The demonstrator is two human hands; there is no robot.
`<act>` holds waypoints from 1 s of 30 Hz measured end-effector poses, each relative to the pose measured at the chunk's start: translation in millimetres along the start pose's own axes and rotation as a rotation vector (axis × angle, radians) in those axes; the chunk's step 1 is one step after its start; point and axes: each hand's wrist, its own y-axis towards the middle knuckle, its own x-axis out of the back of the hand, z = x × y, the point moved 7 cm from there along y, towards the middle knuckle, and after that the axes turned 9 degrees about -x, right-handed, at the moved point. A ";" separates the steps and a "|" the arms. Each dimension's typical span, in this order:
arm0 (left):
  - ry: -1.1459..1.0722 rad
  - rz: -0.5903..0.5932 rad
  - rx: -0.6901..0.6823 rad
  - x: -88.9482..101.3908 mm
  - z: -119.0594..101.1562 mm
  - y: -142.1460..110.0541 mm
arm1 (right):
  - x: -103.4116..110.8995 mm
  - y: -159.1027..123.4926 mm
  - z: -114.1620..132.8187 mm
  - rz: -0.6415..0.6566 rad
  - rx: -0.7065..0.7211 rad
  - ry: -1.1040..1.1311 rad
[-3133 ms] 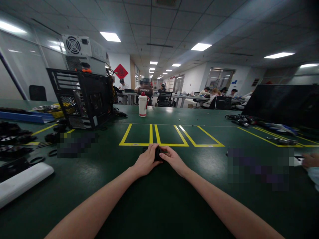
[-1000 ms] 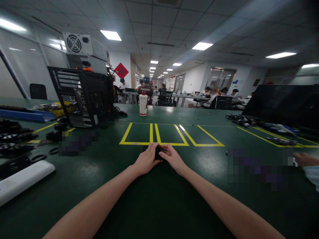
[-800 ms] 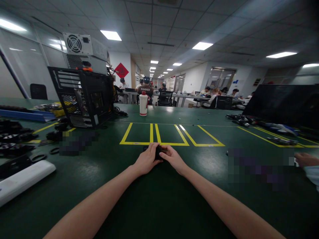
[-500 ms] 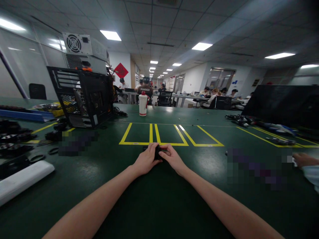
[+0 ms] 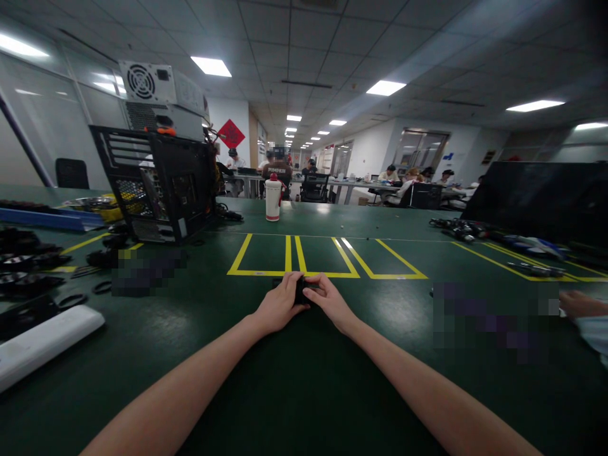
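Observation:
Both hands meet at the middle of the green table, just in front of the yellow tape marks. My left hand [image 5: 281,305] is closed around a small black object [image 5: 299,292], its fingers over the top and its thumb low on the near side. From the other side my right hand [image 5: 329,302] grips the same object between thumb and fingers. Most of the black piece is hidden by the hands, so its kind cannot be made out.
Yellow tape frames [image 5: 292,275] mark the green table [image 5: 304,392]. A white cup [image 5: 272,201] stands behind them. At left are an open computer case [image 5: 156,183], a power supply [image 5: 147,82] and a white bar [image 5: 47,345]. Another person's hand [image 5: 582,305] rests at right, near cables [image 5: 458,229].

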 end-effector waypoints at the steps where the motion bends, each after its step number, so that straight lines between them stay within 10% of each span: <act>1: 0.000 -0.002 -0.004 -0.4 0.4 0.1 | 0.3 0.2 0.4 -0.003 0.003 -0.004; 30: 0.016 -0.008 -0.010 -0.2 0.6 0.1 | -0.9 1.7 -3.8 0.027 -0.024 0.010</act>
